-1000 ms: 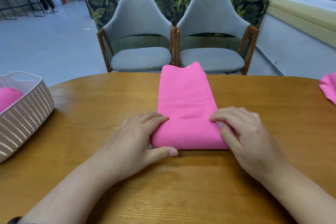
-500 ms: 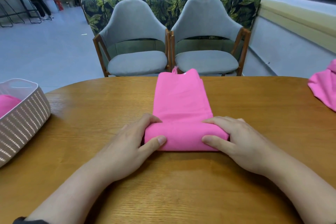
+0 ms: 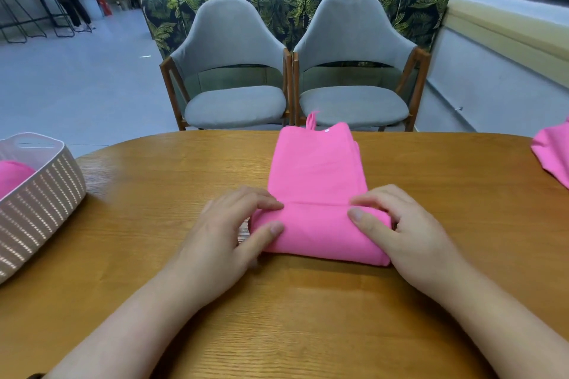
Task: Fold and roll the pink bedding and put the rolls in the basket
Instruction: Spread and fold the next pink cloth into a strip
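Since a second ago the roll has thickened, both hands clamped on its ends; uneven pressure could skew it toward the table's far edge.

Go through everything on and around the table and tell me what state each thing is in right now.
Pink bedding: folded into a strip, near end rolled.
Left hand: gripping the roll's left end.
Right hand: gripping the roll's right end.
Basket: holds a pink roll.
Second pink piece: loose at the table's right edge.
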`<state>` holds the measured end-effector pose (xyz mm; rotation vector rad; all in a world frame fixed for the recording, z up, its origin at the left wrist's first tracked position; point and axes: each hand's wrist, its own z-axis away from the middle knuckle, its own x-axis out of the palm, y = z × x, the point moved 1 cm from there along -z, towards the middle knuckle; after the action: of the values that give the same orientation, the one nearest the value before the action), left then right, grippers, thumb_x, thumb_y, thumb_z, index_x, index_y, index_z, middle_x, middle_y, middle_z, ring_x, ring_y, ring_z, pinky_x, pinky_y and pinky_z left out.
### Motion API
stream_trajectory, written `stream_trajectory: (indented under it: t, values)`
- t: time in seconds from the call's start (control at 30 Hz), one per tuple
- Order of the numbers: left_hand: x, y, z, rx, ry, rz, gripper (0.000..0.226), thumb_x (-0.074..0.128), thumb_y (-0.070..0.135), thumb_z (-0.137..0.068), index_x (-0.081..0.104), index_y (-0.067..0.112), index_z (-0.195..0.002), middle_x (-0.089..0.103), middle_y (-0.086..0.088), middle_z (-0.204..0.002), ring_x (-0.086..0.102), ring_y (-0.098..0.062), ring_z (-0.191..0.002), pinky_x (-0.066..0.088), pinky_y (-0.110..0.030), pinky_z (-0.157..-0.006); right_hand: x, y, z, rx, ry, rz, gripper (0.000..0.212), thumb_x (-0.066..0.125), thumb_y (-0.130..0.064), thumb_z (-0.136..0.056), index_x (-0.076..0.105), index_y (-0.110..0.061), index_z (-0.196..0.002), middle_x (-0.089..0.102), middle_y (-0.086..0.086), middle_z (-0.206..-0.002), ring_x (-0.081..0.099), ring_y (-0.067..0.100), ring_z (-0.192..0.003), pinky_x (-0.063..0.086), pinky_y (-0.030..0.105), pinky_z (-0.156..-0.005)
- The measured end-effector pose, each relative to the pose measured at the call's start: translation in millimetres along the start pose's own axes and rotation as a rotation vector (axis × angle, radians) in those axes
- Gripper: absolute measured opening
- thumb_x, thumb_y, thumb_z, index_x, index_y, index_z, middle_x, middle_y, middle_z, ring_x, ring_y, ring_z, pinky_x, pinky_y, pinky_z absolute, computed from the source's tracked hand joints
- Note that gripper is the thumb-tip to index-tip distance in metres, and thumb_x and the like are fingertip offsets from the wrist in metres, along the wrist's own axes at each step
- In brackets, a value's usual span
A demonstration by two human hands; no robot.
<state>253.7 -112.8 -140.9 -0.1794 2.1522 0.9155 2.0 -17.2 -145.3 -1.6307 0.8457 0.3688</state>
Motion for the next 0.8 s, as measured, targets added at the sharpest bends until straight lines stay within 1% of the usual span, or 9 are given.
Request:
stream_trajectory:
  t: [0.07,0.13,0.2,0.27,0.33,0.4,0.57,0.67,0.8]
  values:
    - [-0.9,-1.5,0.7,-0.013,-0.070,-0.050,0.045,0.064,0.062,-0.078,0.054,0.040,-0.117,0.053,0.031,-0.124,0.050,0.004,-0.122,0.044,-0.040,-0.102,1.0,-7.9,0.4,-0.164,0.103,0.091,0.031,0.047,-0.058,-0.090,0.068,-0.038,-0.103,0.056,-0.022,-0.107,0.054,0.004,-0.109,0.044,0.041,-0.096]
    - [0.7,-2.7,-0.2,-0.060,-0.163,-0.113,0.065,0.065,0.071,-0.066,0.043,0.049,-0.123,0.045,0.040,-0.122,0.044,0.011,-0.118,0.040,-0.032,-0.103,1.5,-12.3,2.2,-0.287,0.085,0.130,0.034,0.047,-0.048,-0.095,0.072,-0.029,-0.110,0.056,-0.021,-0.110,0.055,0.005,-0.111,0.044,0.030,-0.097]
    - [3.3,-3.5,-3.2,-0.103,-0.220,-0.157,0.073,0.060,0.079,-0.062,0.035,0.054,-0.126,0.038,0.042,-0.116,0.036,0.013,-0.110,0.035,-0.028,-0.099,-1.5,-11.2,4.1,-0.262,-0.058,0.135,0.048,0.049,-0.060,-0.092,0.065,-0.033,-0.128,0.050,-0.028,-0.121,0.048,-0.003,-0.123,0.033,0.010,-0.103]
    - [5.0,-3.3,-5.5,-0.112,-0.230,-0.180,0.071,0.053,0.082,-0.066,0.036,0.053,-0.129,0.036,0.039,-0.117,0.033,0.016,-0.107,0.029,-0.022,-0.096,-5.6,-7.1,3.9,-0.211,-0.209,0.152,0.070,0.060,-0.071,-0.082,0.047,-0.041,-0.143,0.040,-0.035,-0.131,0.035,-0.012,-0.129,0.021,0.001,-0.104]
    - [4.9,-1.2,-5.8,-0.098,-0.230,-0.192,0.071,0.046,0.083,-0.071,0.040,0.046,-0.132,0.037,0.040,-0.115,0.029,0.026,-0.110,0.028,-0.016,-0.094,-8.1,-3.9,2.3,-0.188,-0.263,0.210,0.079,0.070,-0.064,-0.077,0.039,-0.044,-0.147,0.040,-0.034,-0.130,0.033,-0.014,-0.127,0.019,0.001,-0.103]
    - [3.6,0.0,-4.6,-0.102,-0.248,-0.173,0.067,0.043,0.083,-0.073,0.042,0.046,-0.129,0.040,0.039,-0.115,0.027,0.031,-0.110,0.030,-0.015,-0.093,-9.1,-4.6,0.8,-0.175,-0.256,0.250,0.076,0.068,-0.064,-0.077,0.039,-0.048,-0.146,0.045,-0.030,-0.124,0.037,-0.011,-0.123,0.024,0.003,-0.101]
    - [1.0,1.9,-4.9,-0.179,-0.223,0.047,0.044,0.038,0.070,-0.085,0.057,0.041,-0.113,0.062,0.026,-0.107,0.055,0.005,-0.104,0.039,-0.016,-0.087,-11.1,-1.4,0.7,-0.135,-0.297,0.147,0.069,0.050,-0.082,-0.077,0.053,-0.048,-0.137,0.052,-0.035,-0.125,0.045,-0.011,-0.123,0.030,0.009,-0.104]
    - [2.4,3.8,-4.9,-0.126,-0.144,0.082,0.045,0.036,0.058,-0.093,0.068,0.031,-0.110,0.059,0.022,-0.112,0.054,0.003,-0.112,0.037,-0.013,-0.094,-10.7,-1.4,-1.9,-0.120,-0.312,0.044,0.058,0.047,-0.075,-0.083,0.063,-0.044,-0.129,0.060,-0.031,-0.120,0.053,-0.007,-0.119,0.037,0.014,-0.101]
    - [1.1,1.6,-3.6,-0.077,-0.043,0.069,0.025,0.049,0.053,-0.091,0.059,0.039,-0.109,0.059,0.022,-0.114,0.054,-0.003,-0.113,0.045,-0.019,-0.089,-12.4,-7.5,-6.0,-0.042,-0.306,-0.051,0.039,0.047,-0.066,-0.089,0.071,-0.042,-0.108,0.068,-0.028,-0.110,0.061,-0.006,-0.106,0.045,0.019,-0.092]
